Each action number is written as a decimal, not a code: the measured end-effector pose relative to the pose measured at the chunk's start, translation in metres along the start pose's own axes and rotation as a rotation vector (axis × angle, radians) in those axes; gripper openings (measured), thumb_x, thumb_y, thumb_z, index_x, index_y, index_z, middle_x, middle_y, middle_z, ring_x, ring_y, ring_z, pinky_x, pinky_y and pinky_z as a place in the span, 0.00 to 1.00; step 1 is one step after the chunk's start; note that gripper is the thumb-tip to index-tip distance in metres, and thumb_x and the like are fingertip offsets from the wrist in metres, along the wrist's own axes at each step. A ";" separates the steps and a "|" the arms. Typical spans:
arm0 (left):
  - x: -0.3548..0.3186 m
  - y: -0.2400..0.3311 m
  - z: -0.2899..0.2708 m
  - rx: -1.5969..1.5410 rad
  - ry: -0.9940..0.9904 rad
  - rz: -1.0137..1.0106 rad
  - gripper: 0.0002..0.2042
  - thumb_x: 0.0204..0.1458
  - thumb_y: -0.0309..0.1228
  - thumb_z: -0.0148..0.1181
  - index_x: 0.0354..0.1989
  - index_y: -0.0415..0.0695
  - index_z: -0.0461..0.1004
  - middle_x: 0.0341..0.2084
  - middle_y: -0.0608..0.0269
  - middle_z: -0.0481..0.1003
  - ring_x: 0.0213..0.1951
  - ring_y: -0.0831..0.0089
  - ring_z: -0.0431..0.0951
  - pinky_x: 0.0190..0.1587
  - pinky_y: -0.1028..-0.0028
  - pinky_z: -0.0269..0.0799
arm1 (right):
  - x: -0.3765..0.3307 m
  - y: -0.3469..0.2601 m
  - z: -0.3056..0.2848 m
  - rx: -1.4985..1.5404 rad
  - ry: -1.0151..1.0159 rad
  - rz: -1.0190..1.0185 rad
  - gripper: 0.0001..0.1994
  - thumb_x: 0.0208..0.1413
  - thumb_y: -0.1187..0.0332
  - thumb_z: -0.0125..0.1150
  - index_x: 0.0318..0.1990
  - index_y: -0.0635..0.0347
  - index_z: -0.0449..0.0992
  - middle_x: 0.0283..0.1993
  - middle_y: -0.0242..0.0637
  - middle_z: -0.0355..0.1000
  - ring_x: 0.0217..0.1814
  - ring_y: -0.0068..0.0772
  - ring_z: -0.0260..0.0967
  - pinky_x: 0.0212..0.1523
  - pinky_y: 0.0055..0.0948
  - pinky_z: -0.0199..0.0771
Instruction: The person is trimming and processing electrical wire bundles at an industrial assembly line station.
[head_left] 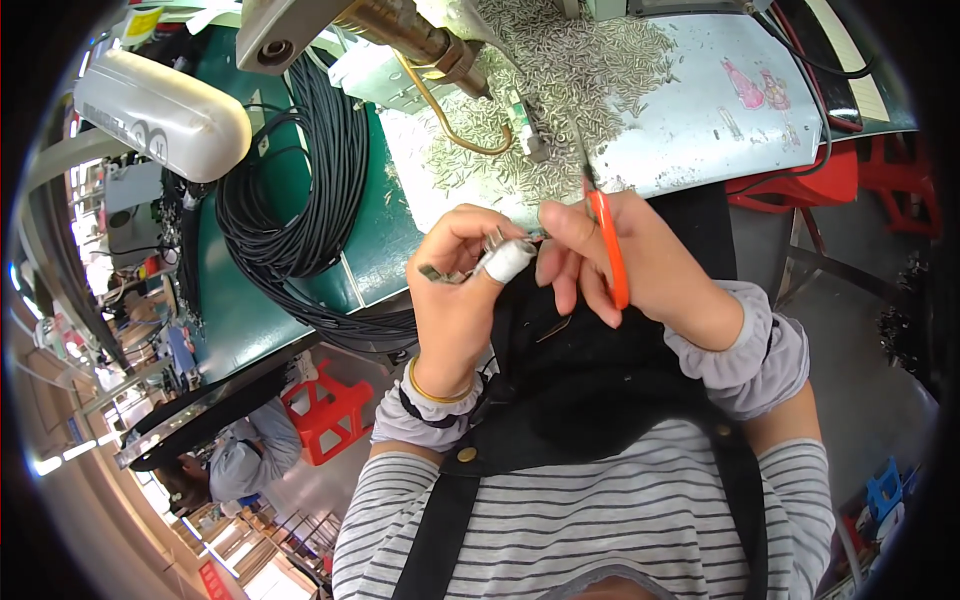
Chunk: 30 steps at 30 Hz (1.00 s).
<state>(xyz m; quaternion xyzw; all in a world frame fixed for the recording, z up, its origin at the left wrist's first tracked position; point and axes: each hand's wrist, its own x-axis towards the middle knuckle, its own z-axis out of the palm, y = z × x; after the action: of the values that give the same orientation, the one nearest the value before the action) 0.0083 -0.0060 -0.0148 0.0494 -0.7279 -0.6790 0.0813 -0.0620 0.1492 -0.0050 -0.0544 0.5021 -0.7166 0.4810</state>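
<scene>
My left hand (455, 285) is closed in front of my chest, its thumb wrapped in white tape (508, 260). It grips a small part with metal prongs (494, 239); most of that part is hidden by the fingers. My right hand (640, 255) holds an orange-handled tool (608, 250) that looks like scissors, pointing away from me across the palm. The right thumb and fingertips come together beside the left thumb, and whatever lies between them is too small to make out. Beyond both hands, a heap of small metal pins (630, 70) covers part of a light sheet (690, 150).
A machine head with a metal nozzle (465, 70) and bent copper-coloured tube stands over the pins. Coiled black cable (290, 200) lies on the green table (400, 225) at left, below a white lamp (165, 115). Red stools (330, 410) stand on both sides; another person (255, 450) sits at lower left.
</scene>
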 end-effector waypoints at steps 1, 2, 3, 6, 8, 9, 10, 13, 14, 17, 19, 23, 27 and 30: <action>0.000 -0.002 -0.001 0.111 -0.011 0.147 0.07 0.46 0.20 0.55 0.34 0.39 0.67 0.26 0.68 0.70 0.25 0.87 0.66 0.23 0.88 0.56 | 0.000 -0.002 0.000 0.060 -0.055 0.099 0.17 0.57 0.61 0.47 0.22 0.66 0.69 0.13 0.33 0.63 0.06 0.18 0.54 0.07 0.15 0.52; 0.000 -0.001 0.000 0.110 -0.013 0.146 0.07 0.46 0.20 0.55 0.34 0.39 0.67 0.26 0.68 0.70 0.25 0.87 0.66 0.23 0.88 0.56 | 0.001 -0.001 -0.001 0.061 -0.053 0.099 0.17 0.57 0.61 0.47 0.22 0.66 0.69 0.13 0.33 0.63 0.06 0.18 0.54 0.07 0.15 0.52; -0.001 0.003 0.001 0.005 0.010 -0.003 0.07 0.45 0.20 0.56 0.33 0.40 0.67 0.26 0.68 0.70 0.24 0.87 0.65 0.22 0.88 0.55 | 0.002 0.003 -0.001 0.037 -0.050 0.050 0.15 0.56 0.62 0.49 0.23 0.65 0.70 0.15 0.32 0.63 0.07 0.18 0.55 0.09 0.15 0.52; -0.001 0.008 -0.001 -0.208 0.055 -0.302 0.08 0.44 0.20 0.57 0.32 0.40 0.67 0.25 0.68 0.70 0.22 0.88 0.64 0.20 0.87 0.54 | 0.006 0.013 -0.004 -0.013 -0.044 -0.048 0.11 0.53 0.63 0.52 0.26 0.62 0.71 0.18 0.30 0.64 0.10 0.17 0.57 0.11 0.16 0.53; 0.004 0.009 -0.010 -0.561 -0.051 -0.492 0.08 0.44 0.20 0.58 0.32 0.40 0.67 0.26 0.68 0.70 0.19 0.89 0.61 0.18 0.87 0.52 | 0.009 0.018 -0.007 -1.070 0.254 -0.821 0.07 0.46 0.64 0.55 0.30 0.57 0.72 0.20 0.27 0.64 0.14 0.17 0.58 0.13 0.17 0.54; 0.005 0.009 -0.012 -0.739 -0.106 -0.584 0.08 0.43 0.20 0.58 0.32 0.40 0.67 0.26 0.68 0.70 0.17 0.89 0.60 0.16 0.87 0.51 | 0.010 0.018 -0.009 -1.598 0.410 -1.204 0.08 0.43 0.65 0.56 0.32 0.55 0.73 0.21 0.26 0.64 0.15 0.17 0.59 0.15 0.17 0.54; 0.004 0.011 -0.011 -0.739 -0.105 -0.584 0.08 0.43 0.20 0.58 0.32 0.40 0.67 0.26 0.68 0.70 0.17 0.89 0.60 0.16 0.87 0.51 | 0.009 0.017 -0.012 -1.598 0.409 -1.205 0.08 0.43 0.65 0.56 0.32 0.55 0.73 0.21 0.26 0.64 0.15 0.17 0.59 0.15 0.17 0.54; 0.005 0.018 -0.003 -0.265 0.032 -0.474 0.09 0.43 0.18 0.58 0.32 0.40 0.68 0.25 0.68 0.69 0.16 0.90 0.58 0.14 0.88 0.49 | 0.001 0.004 -0.020 -1.695 0.202 -1.149 0.13 0.36 0.65 0.56 0.34 0.51 0.74 0.22 0.23 0.64 0.17 0.17 0.60 0.16 0.19 0.55; 0.005 0.019 -0.003 -0.266 0.030 -0.475 0.09 0.43 0.18 0.58 0.32 0.40 0.68 0.25 0.68 0.69 0.16 0.90 0.58 0.14 0.88 0.49 | 0.001 0.004 -0.020 -1.696 0.203 -1.148 0.13 0.36 0.65 0.56 0.34 0.51 0.74 0.22 0.23 0.64 0.17 0.17 0.60 0.16 0.19 0.55; 0.007 0.020 -0.004 -0.295 -0.015 -0.570 0.09 0.43 0.17 0.56 0.32 0.40 0.68 0.26 0.68 0.69 0.16 0.90 0.59 0.14 0.88 0.49 | 0.001 0.004 -0.020 -1.773 0.306 -1.279 0.14 0.37 0.65 0.55 0.36 0.52 0.74 0.22 0.23 0.64 0.18 0.18 0.61 0.17 0.18 0.55; 0.006 0.019 -0.003 -0.314 -0.009 -0.566 0.09 0.43 0.17 0.56 0.33 0.40 0.68 0.26 0.68 0.69 0.16 0.90 0.59 0.15 0.88 0.50 | 0.001 0.007 -0.021 -1.726 0.320 -1.257 0.13 0.37 0.67 0.55 0.36 0.53 0.73 0.23 0.24 0.64 0.18 0.19 0.62 0.17 0.19 0.56; 0.000 0.010 0.003 -0.182 0.017 -0.367 0.09 0.42 0.17 0.56 0.33 0.39 0.68 0.26 0.69 0.69 0.17 0.90 0.60 0.16 0.89 0.51 | 0.001 0.017 -0.017 -1.551 0.356 -1.127 0.09 0.41 0.71 0.55 0.34 0.55 0.72 0.23 0.26 0.64 0.20 0.21 0.64 0.18 0.20 0.59; -0.004 0.006 0.015 0.134 0.074 -0.010 0.08 0.43 0.18 0.57 0.33 0.39 0.69 0.26 0.69 0.69 0.20 0.90 0.61 0.20 0.89 0.53 | 0.002 0.027 -0.003 -0.989 0.355 -0.812 0.03 0.47 0.76 0.53 0.31 0.59 0.70 0.23 0.29 0.65 0.22 0.22 0.66 0.20 0.21 0.62; -0.002 0.010 0.017 0.086 0.143 -0.070 0.08 0.43 0.18 0.57 0.33 0.38 0.69 0.25 0.69 0.69 0.23 0.89 0.63 0.23 0.88 0.57 | 0.003 0.030 0.006 -0.201 0.295 -0.487 0.01 0.50 0.77 0.51 0.29 0.62 0.68 0.23 0.30 0.66 0.24 0.21 0.67 0.21 0.21 0.64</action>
<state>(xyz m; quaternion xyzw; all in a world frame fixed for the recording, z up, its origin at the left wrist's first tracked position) 0.0074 0.0114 -0.0059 0.1269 -0.7464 -0.6444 0.1070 -0.0411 0.1424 -0.0269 -0.1157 0.6073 -0.7577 0.2092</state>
